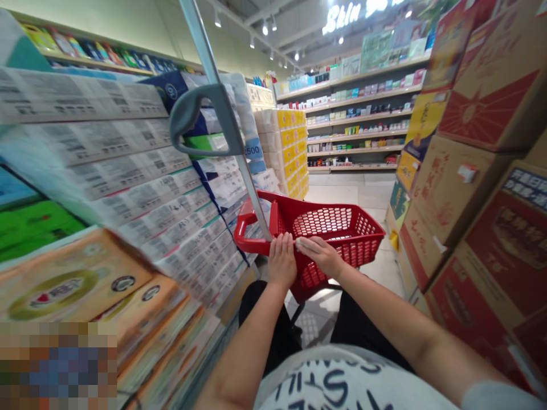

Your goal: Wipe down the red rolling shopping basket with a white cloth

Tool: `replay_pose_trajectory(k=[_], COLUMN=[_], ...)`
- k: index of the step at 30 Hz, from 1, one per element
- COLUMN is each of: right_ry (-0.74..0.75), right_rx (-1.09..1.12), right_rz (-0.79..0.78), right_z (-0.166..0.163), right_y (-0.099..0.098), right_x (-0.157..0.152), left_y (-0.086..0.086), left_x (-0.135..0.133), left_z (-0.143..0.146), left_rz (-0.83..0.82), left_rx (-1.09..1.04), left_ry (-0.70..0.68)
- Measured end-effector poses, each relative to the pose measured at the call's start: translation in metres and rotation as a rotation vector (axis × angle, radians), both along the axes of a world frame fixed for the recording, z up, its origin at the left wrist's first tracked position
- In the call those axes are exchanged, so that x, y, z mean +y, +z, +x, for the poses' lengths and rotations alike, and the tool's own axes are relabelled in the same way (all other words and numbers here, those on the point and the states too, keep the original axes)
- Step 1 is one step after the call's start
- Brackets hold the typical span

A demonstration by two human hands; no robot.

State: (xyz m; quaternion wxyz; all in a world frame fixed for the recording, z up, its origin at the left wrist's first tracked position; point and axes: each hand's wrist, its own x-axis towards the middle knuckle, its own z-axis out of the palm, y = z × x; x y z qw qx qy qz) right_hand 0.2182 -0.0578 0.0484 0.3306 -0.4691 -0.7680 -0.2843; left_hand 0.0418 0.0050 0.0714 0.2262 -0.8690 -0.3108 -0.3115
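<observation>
A red plastic shopping basket (pixel 342 228) on wheels stands in the aisle in front of me, nothing visible inside it. Its grey pull handle (pixel 205 117) rises on a metal bar toward the upper left. My left hand (pixel 282 261) lies flat on the basket's near rim, fingers stretched out together. My right hand (pixel 320 253) rests beside it on the same rim, fingers curled over the edge, touching the left hand's fingertips.
Stacked packs of tissue and boxed goods (pixel 128 188) fill the shelves close on my left. Piled cardboard cartons (pixel 478 171) wall the right side. A narrow tiled floor (pixel 363 193) runs ahead to stocked shelves (pixel 354 114) at the back.
</observation>
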Motion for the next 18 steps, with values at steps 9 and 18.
replay_pose_trajectory(k=[9, 18], right_ry=[-0.013, 0.042], right_rx=[-0.062, 0.053], right_rz=[-0.02, -0.035], right_z=[-0.007, -0.009], right_y=[0.001, 0.0], right_x=[-0.007, -0.008], left_y=[0.001, -0.001], left_x=[0.001, 0.0], left_z=[-0.001, -0.001], left_rz=[-0.023, -0.015], left_rx=[0.002, 0.033], left_ry=[-0.018, -0.007])
